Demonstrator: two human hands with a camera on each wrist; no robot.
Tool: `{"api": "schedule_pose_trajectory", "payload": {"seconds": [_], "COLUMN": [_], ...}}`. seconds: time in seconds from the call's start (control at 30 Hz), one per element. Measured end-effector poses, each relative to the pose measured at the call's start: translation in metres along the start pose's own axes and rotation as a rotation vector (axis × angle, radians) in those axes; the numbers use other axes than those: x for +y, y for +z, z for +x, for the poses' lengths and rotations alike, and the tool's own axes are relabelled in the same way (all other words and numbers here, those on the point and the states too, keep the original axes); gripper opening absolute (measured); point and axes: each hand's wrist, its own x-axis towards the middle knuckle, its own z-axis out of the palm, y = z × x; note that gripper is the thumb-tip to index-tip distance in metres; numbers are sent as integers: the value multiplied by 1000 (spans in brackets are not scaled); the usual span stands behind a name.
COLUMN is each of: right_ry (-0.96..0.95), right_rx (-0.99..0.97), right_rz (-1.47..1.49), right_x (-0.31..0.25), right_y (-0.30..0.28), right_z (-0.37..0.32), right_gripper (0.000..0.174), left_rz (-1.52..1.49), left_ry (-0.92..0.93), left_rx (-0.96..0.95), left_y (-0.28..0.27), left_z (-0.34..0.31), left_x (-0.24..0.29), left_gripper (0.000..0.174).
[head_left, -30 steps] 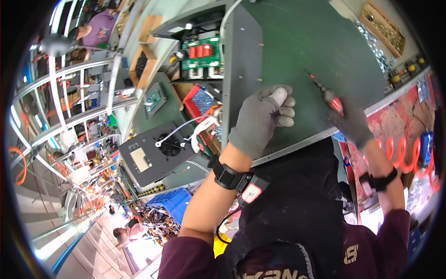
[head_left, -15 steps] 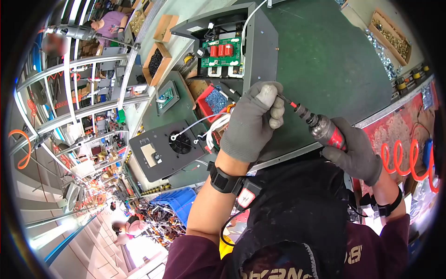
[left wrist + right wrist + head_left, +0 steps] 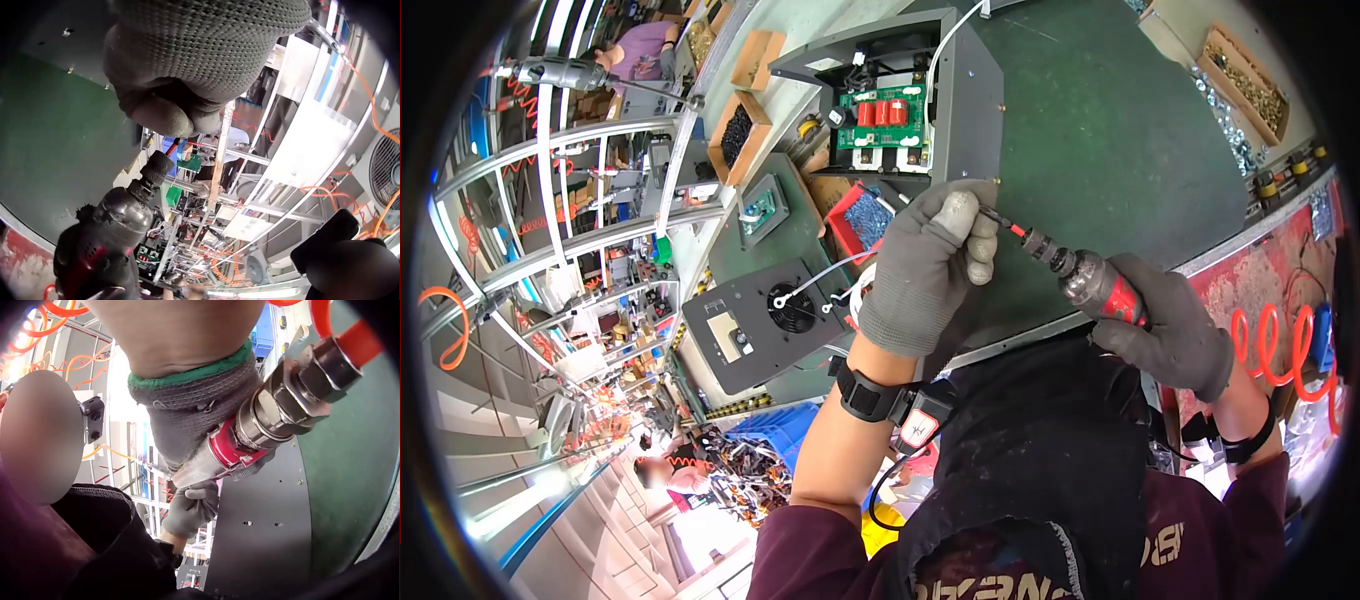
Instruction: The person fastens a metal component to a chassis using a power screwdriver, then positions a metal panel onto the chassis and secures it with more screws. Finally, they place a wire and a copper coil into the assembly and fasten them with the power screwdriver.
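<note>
At the centre of the head view, the left hand (image 3: 930, 265) curls its fingertips to pinch the bit of the screwdriver (image 3: 1090, 282), whose red body the right hand (image 3: 1175, 335) grips in a fist at centre right. A second ago the tool was out to the right, clear of the left hand. Now its bit meets the lower edge of the grey case (image 3: 972, 110) on the green tabletop (image 3: 1120, 130), so aiming looks nearly settled.

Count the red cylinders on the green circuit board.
3 red cylinders: left, middle, right, in a row on the green circuit board inside the grey case. Others may be hidden.
</note>
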Motion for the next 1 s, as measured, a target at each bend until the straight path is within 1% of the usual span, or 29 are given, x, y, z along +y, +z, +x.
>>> {"api": "schedule_pose_trajectory", "payload": {"seconds": [0.03, 0.17, 0.23, 0.3, 0.33, 0.37, 0.43, 0.5, 0.57, 0.63, 0.67, 0.73, 0.77, 0.8, 0.83, 0.9, 0.93, 0.97, 1.0], "right_ry": [-2, -1, 9, -53, -55, -23, 8, -44, -37, -32, -47, -61, -71, -82, -83, -51, -48, 1, 48], "right_rx": [3, 10, -6, 42, 42, 29, 19, 46, 31, 13, 10, -1, -26, -49, -49, -49, -50, -78, -107], "right_rz": [2, -33, -36, -149, -148, -112, -77, -110, -123, -133, -177, -217, -117, -18, -15, 81, 82, 85, 89], "right_x": [0, -2, -2, -2, -3, -5, -6, -3, -5, -6, -6, -5, -4, -2, -2, 0, 0, 0, 0], "right_y": [0, -4, -5, -5, -5, -7, -8, -7, -9, -12, -13, -13, -12, -11, -9, -4, -4, -5, -5], "right_z": [1, 4, 5, 7, 8, 9, 11, 12, 14, 16, 17, 18, 18, 20, 21, 20, 19, 18, 18], "right_gripper": [41, 41, 41, 39, 39, 39, 39, 39, 40, 40, 41, 42, 43, 44, 44, 46, 46, 47, 48], "left_rz": [-40, -9, 213, 256, 301, 303, 119, 109, 98, 350, 350, 368, 369, 158, -53, -79, -108, -109, 53], "left_ry": [10, -14, -16, -30, -41, -39, -48, -50, -53, -13, -15, 38, 36, -4, -46, -65, -81, -85, -90], "left_rx": [14, -32, 26, 58, 88, 89, -2, -8, -11, 67, 70, -17, -12, -12, -12, -16, -22, -22, 20], "left_y": [0, -2, -1, 3, 3, 2, -1, -1, 0, 4, 2, -5, -7, -7, -8, -15, -16, -16, -15], "left_z": [0, 1, 0, 1, 2, 3, 4, 3, 1, 0, 0, -1, -2, -3, -4, -5, -5, -5, -6], "left_x": [1, 9, 15, 20, 22, 22, 22, 24, 26, 30, 31, 28, 25, 20, 17, 13, 12, 15, 20], "left_gripper": [30, 29, 30, 30, 30, 30, 28, 27, 26, 26, 26, 25, 25, 25, 24, 25, 27, 27, 28]}}
